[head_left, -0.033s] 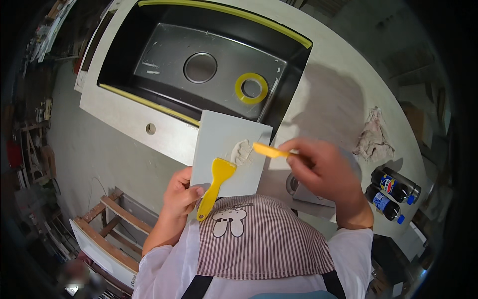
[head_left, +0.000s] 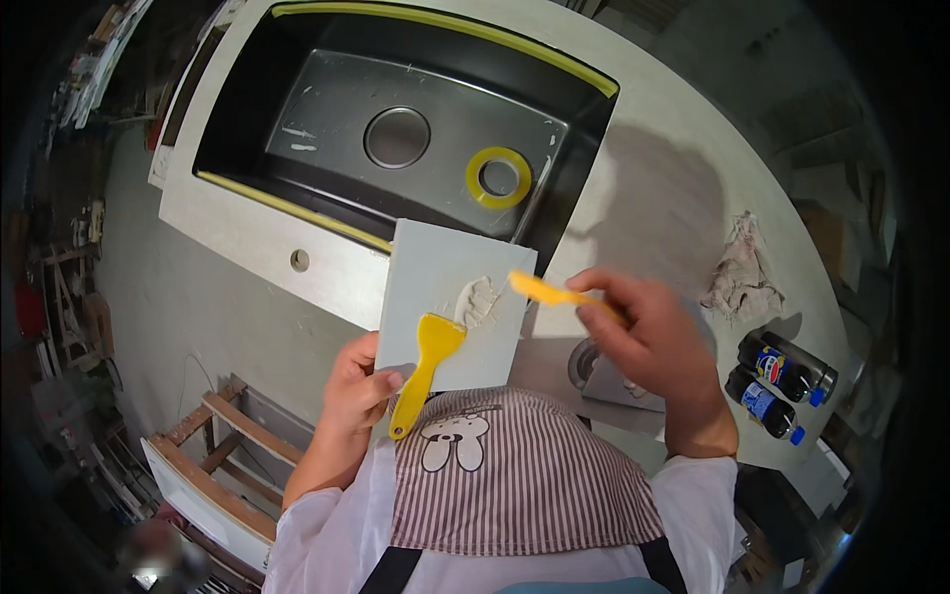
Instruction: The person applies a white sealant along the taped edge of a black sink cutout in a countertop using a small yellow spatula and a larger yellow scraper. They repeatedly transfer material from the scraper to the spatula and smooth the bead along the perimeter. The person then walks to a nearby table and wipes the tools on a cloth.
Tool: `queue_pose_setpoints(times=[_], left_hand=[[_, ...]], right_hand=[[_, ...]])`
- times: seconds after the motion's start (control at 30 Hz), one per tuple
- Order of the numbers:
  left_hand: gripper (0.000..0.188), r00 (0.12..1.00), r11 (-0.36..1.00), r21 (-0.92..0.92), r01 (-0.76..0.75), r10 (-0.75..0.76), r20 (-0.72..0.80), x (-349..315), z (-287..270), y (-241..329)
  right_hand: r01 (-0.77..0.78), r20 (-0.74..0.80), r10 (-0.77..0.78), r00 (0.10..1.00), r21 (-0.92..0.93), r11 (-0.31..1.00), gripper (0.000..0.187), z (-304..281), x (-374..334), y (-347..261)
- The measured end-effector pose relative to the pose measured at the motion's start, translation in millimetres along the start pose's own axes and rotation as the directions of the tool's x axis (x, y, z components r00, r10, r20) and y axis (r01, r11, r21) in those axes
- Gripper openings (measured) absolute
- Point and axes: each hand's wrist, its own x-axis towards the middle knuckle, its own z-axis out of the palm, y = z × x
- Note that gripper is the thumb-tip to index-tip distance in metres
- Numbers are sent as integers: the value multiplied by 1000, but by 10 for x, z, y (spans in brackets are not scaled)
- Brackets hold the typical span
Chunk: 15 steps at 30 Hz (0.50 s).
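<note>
Board (head_left: 445, 257), scraper (head_left: 546, 291) gripped in L/R hands (head_left: 356, 384) (head_left: 638, 335) resp., nr wht ctop (head_left: 247, 226) w/ sink (head_left: 332, 94), gry floor (head_left: 143, 267) below.

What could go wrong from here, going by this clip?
Two risks, as I judge it. The first scraper lies on the board with its handle past the lower edge, near the thumb of the left hand; a tilt might send it sliding off. The paste sits uncovered beside its blade, so a tilt or a careless swipe from the second scraper, in the right hand, could drop some onto the apron.
</note>
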Motion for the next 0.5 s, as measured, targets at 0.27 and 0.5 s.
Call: queue_pose_setpoints(times=[0.27,0.5], left_hand=[[40,996,996,-59,74,-77,-44,413,3,405],[48,973,967,113,230,-232,5,1131,-214,957]], right_hand=[[138,-429,142,892,557,819,14,185,41,829],[-69,-401,512,760,733,677,10,554,397,962]])
